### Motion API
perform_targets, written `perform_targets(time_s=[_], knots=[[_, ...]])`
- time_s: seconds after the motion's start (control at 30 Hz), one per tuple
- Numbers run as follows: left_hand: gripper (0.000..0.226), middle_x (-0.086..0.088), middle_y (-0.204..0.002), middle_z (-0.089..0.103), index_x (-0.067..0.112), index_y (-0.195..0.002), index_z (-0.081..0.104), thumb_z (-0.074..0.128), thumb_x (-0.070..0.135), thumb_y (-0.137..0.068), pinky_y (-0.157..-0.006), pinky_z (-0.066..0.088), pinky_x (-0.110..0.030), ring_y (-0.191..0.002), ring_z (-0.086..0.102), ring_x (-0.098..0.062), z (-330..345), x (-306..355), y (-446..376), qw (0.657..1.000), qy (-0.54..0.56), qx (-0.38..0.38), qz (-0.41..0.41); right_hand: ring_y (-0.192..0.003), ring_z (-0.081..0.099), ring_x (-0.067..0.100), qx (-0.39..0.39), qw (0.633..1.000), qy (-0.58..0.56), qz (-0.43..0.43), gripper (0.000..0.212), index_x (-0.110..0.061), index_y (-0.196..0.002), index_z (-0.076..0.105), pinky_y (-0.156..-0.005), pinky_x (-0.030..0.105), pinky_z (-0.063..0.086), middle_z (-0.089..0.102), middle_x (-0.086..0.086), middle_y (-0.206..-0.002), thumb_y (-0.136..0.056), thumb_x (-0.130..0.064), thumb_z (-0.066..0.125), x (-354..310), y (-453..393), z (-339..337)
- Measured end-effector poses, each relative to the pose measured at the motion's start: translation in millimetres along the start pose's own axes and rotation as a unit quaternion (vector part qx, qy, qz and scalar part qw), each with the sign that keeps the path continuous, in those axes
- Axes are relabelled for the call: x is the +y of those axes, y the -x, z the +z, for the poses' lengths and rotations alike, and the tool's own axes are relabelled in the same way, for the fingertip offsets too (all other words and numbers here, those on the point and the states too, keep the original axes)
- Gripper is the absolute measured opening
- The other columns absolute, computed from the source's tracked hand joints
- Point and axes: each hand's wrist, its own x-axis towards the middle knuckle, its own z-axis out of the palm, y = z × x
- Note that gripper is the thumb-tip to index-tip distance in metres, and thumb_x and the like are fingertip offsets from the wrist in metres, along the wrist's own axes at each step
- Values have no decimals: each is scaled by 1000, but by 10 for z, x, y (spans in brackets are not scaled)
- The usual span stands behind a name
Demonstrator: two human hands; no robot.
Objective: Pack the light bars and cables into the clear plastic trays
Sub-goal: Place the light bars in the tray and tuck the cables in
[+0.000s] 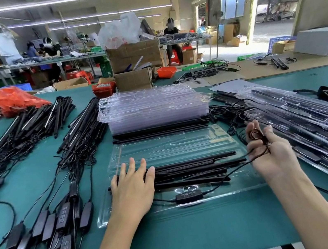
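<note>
1. Left hand (133,187): fingers straight, pressing flat on light bars (192,168) in clear plastic tray (162,146), green desk (177,235).
2. Right hand (270,150): pinching coiled cable (256,135) beside tray.
3. Inline controller (189,196): at tray's near edge.

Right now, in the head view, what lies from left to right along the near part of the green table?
Black controller boxes → left hand → clear tray → right hand holding coiled cable → packed trays.

left hand (133,186) pressing light bars (190,171), right hand (268,150) holding cable (256,137)
</note>
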Motion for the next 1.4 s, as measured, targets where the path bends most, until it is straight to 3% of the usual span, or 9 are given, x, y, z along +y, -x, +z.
perform_targets(time_s=[0.17,0.37,0.63,0.77,0.87,1.0,1.17,1.3,1.4], knots=[[53,4,-167,12,38,-156,26,26,50,-104,-122,1,-43,-154,1,-17,-24,5,-5,1000,13,12,-8,-43,47,11,46,985,125,-106,3,-20,-103,47,-32,18,25,54,1,-74,-105,-19,49,16,-6,-18],[58,3,-168,-3,35,-160,8,21,42,-103,-123,-4,-42,-154,-8,-16,-18,19,30,1000,-14,-8,-6,-45,47,18,-39,897,339,-281,19,-24,-95,66,-39,22,40,53,3,-63,-105,-23,50,133,50,-43],[57,3,-168,-8,33,-160,1,16,38,-105,-123,-6,-43,-153,-12,-16,-20,15,36,1000,-18,-14,-3,-52,50,18,-133,850,360,-362,48,-17,-94,67,-44,18,34,57,2,-61,-105,-41,26,184,-33,-67],[57,2,-168,-8,33,-160,1,15,38,-104,-123,-6,-44,-153,-12,-17,-19,12,33,1000,-21,-11,-2,-51,42,17,-223,762,515,-322,50,-21,-88,67,-51,27,33,49,13,-57,-102,-41,24,222,-83,-198],[57,2,-168,-8,33,-160,1,15,39,-105,-123,-6,-44,-153,-12,-17,-21,9,41,1000,-19,-11,1,-48,38,13,-257,679,635,-263,32,-31,-90,56,-53,33,32,47,2,-53,-95,-54,35,233,-104,-313],[57,2,-167,-9,33,-160,1,15,40,-105,-123,-6,-44,-153,-12,-17,-20,0,39,1000,-24,-10,4,-46,34,9,-292,576,715,-266,38,-29,-75,47,-51,31,33,46,-10,-50,-87,-65,49,152,-125,-364],[57,1,-168,-9,32,-160,1,15,40,-105,-123,-5,-44,-153,-12,-17,-18,-2,25,1000,-29,-7,7,-65,48,11,-318,540,725,-286,51,-25,-54,49,-75,25,36,49,-10,-62,-90,-59,61,140,-136,-427],[57,1,-168,-9,32,-160,0,14,40,-105,-123,-6,-43,-153,-13,-17,-26,-4,27,1000,-29,-9,7,-61,49,14,-332,526,747,-232,49,-18,-63,53,-60,35,40,53,-4,-69,-92,-58,49,177,-128,-412],[57,1,-168,-9,32,-160,0,14,40,-106,-123,-6,-43,-153,-13,-17,-32,-11,36,999,-30,-9,7,-58,45,11,-326,520,757,-225,29,-31,-78,46,-57,36,43,54,-2,-64,-86,-52,64,180,-116,-430]])
